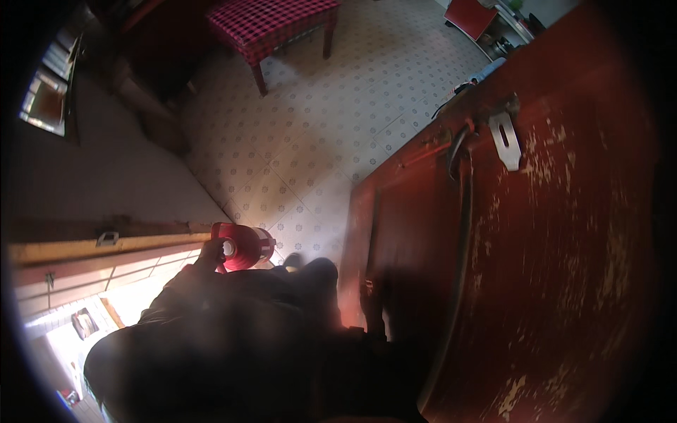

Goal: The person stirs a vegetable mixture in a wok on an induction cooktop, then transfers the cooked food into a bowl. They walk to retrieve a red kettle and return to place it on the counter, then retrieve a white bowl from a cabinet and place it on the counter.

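Note:
My left hand (211, 254) grips the handle side of a red jug-like flask (246, 247) with a white cap (228, 247), held low beside the door frame (153, 244). To the right stands a red-painted wooden door (560, 222), its paint worn through in patches. My right hand (374, 306) is in deep shadow against the door's lower panel. It looks to be at the door's surface, but its fingers are too dark to make out. The door bears a metal hasp (506, 140) and a curved dark handle (457, 156).
Patterned floor tiles (307, 158) stretch ahead of my shoe (292, 260). A table with a pink-and-black checked cloth (270, 24) stands at the far side. A red-fronted cabinet (470, 18) is at the far right. A latch plate (108, 239) sits on the left frame.

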A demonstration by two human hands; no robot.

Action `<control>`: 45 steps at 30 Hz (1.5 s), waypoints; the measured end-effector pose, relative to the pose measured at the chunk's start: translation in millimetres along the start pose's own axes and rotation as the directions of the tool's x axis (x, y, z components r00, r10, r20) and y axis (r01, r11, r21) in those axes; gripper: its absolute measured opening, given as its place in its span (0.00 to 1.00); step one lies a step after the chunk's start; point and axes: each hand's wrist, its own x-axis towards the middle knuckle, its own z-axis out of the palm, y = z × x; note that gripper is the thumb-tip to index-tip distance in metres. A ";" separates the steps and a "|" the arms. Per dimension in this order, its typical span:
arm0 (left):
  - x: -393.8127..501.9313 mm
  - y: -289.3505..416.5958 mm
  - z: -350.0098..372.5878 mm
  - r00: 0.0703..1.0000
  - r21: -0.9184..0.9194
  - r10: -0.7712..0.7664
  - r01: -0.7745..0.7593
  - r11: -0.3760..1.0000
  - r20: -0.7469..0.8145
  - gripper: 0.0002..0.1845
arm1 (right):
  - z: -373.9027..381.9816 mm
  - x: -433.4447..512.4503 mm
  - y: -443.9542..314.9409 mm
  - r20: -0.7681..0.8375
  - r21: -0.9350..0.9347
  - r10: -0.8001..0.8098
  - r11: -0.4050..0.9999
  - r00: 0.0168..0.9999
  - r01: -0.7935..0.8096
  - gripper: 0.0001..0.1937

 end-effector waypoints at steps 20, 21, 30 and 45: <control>130.1 297.1 230.0 0.954 0.022 0.298 -0.298 0.954 -0.021 0.11 | -6.5 187.1 75.9 0.098 0.261 0.749 0.616 0.655 -0.743 0.07; 151.0 316.3 243.8 0.959 0.061 0.283 -0.280 0.958 -0.030 0.12 | -3.9 206.0 69.0 0.091 0.265 0.722 0.646 0.685 -0.716 0.07; 262.1 498.1 378.0 0.986 0.190 0.127 -0.145 0.971 0.105 0.13 | 34.1 408.8 -32.1 0.205 0.165 0.658 0.707 0.725 -0.688 0.08; 225.8 786.7 706.8 0.818 0.493 0.326 -0.553 0.672 0.473 0.10 | -91.4 892.0 -128.3 0.247 0.077 0.068 0.993 0.967 -0.090 0.12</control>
